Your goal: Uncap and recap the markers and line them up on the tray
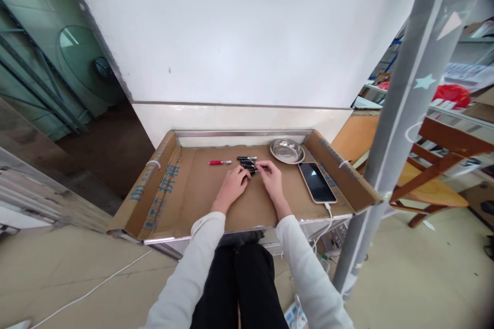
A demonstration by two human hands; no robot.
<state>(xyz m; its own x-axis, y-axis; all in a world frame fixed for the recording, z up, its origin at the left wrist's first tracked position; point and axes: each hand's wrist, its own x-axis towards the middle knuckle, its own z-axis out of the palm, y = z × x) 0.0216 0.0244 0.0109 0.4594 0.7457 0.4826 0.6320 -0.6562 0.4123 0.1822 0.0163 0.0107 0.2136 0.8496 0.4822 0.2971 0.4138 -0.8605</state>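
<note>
Several black pens (247,158) lie close together on a cardboard-lined table, partly covered by my fingers. My left hand (232,184) rests at their near left side, fingers bent and closed at the end of a black pen. From the right, my right hand (271,179) pinches at the same small group, its thumb and forefinger on a black pen near the right end. How firmly each hand grips is hard to see at this size. A red pen (219,162) with a silvery end lies apart, left of the black ones.
Behind my right hand stands a shallow round metal dish (287,151). A phone (317,183) lies to the right, with a white cable (329,216) running off the front edge. Folded cardboard sides (343,172) border the table, and a grey post (403,108) rises at its right.
</note>
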